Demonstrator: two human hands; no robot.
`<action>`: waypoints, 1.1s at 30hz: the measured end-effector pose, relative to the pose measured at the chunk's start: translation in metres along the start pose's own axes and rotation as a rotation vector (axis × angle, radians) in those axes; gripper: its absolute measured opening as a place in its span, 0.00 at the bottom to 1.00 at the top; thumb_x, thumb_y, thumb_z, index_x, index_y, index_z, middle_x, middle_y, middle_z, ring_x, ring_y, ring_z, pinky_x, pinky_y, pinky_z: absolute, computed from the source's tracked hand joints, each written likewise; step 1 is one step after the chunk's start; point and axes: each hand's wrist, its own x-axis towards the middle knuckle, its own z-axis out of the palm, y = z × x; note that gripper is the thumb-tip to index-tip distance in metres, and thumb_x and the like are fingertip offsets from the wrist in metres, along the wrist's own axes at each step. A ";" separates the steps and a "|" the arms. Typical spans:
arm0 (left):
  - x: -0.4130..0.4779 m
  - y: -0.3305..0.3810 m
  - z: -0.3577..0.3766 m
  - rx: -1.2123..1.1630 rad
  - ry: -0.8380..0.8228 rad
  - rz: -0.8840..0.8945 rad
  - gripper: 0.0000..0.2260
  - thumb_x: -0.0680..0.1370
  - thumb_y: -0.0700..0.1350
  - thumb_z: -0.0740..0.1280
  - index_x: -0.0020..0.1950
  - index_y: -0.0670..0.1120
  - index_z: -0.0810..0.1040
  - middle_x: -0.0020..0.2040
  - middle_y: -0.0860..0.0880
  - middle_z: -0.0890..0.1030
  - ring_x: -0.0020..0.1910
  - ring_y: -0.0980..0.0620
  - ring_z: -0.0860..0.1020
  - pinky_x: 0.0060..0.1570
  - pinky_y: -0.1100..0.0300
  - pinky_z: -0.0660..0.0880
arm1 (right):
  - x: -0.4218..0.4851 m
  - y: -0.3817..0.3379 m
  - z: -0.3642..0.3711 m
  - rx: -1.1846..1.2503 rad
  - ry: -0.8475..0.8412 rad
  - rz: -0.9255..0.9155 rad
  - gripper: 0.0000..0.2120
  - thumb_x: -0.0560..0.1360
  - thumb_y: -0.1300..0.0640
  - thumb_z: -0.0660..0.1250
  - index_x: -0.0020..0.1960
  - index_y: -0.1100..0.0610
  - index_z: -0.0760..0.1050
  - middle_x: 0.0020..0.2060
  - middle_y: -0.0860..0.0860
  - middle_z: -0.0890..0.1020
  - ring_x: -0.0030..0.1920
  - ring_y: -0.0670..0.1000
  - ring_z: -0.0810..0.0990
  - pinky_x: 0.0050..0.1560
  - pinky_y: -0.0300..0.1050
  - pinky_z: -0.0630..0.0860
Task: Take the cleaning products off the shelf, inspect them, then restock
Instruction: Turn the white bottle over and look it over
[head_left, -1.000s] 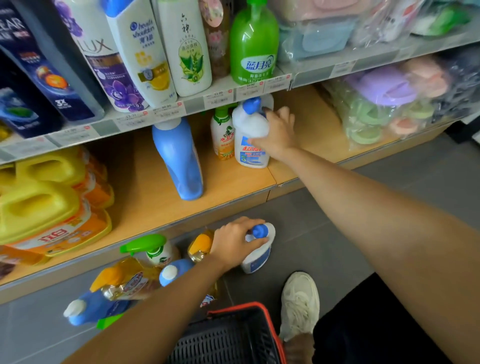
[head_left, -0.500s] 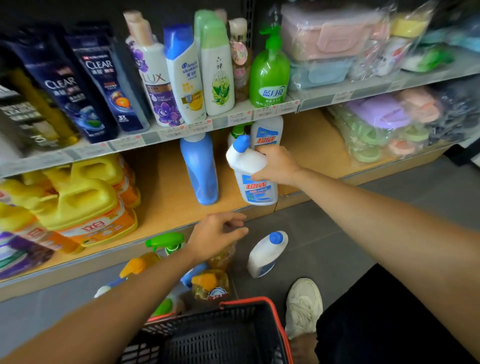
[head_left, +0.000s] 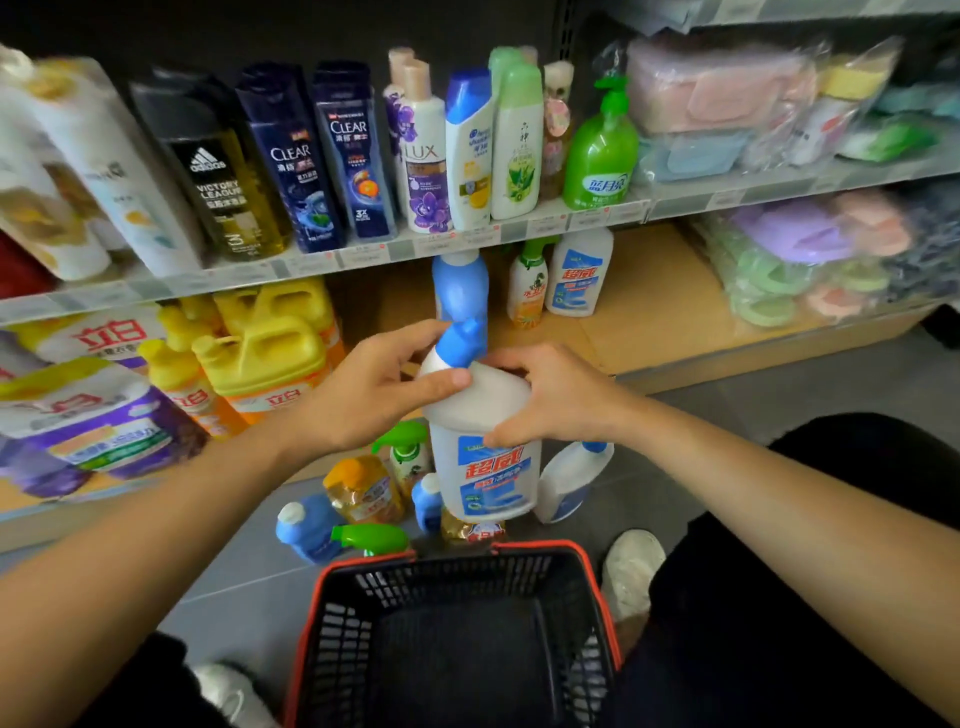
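I hold a white toilet-cleaner bottle (head_left: 485, 467) with a blue angled cap upright in front of me, above the floor. My right hand (head_left: 550, 400) grips its shoulder from the right. My left hand (head_left: 374, 389) pinches the neck just under the blue cap. On the wooden bottom shelf (head_left: 644, 322) stand a blue bottle (head_left: 460, 283), a small orange-label bottle (head_left: 527, 286) and a second white cleaner bottle (head_left: 579, 275). Several bottles stand on the floor: an orange one (head_left: 361, 488), blue ones (head_left: 306, 525), green spray tops (head_left: 402, 447) and a white one (head_left: 569, 480).
A red and black shopping basket (head_left: 332, 613) sits at my feet, below the held bottle. Yellow detergent jugs (head_left: 260, 353) fill the left of the bottom shelf. Shampoo bottles (head_left: 353, 150) line the shelf above. Bagged plastic goods (head_left: 810, 249) lie at the right. My white shoe (head_left: 631, 571) is beside the basket.
My right hand has carried the white bottle off the shelf toward me. My left hand let go of the white bottle on the floor, rose and took hold of the carried bottle's neck.
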 end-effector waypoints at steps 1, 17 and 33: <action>-0.008 0.001 0.000 0.002 0.005 -0.002 0.14 0.79 0.50 0.69 0.63 0.48 0.78 0.55 0.51 0.83 0.54 0.54 0.80 0.54 0.50 0.77 | -0.004 -0.002 0.008 0.052 -0.011 0.005 0.26 0.63 0.54 0.82 0.59 0.52 0.80 0.49 0.46 0.85 0.48 0.44 0.84 0.45 0.45 0.82; -0.059 -0.030 -0.024 -0.314 0.401 -0.139 0.15 0.79 0.48 0.65 0.64 0.46 0.78 0.57 0.44 0.85 0.53 0.49 0.82 0.50 0.52 0.81 | 0.006 0.002 0.062 0.565 -0.025 -0.059 0.27 0.69 0.57 0.80 0.62 0.39 0.75 0.55 0.48 0.86 0.55 0.50 0.85 0.48 0.44 0.83; -0.050 -0.046 -0.025 -0.048 0.453 -0.073 0.13 0.83 0.48 0.62 0.63 0.44 0.79 0.53 0.46 0.83 0.53 0.53 0.80 0.53 0.57 0.78 | -0.005 0.001 0.070 0.385 0.057 -0.026 0.25 0.67 0.52 0.82 0.62 0.52 0.79 0.50 0.49 0.87 0.50 0.48 0.86 0.48 0.55 0.84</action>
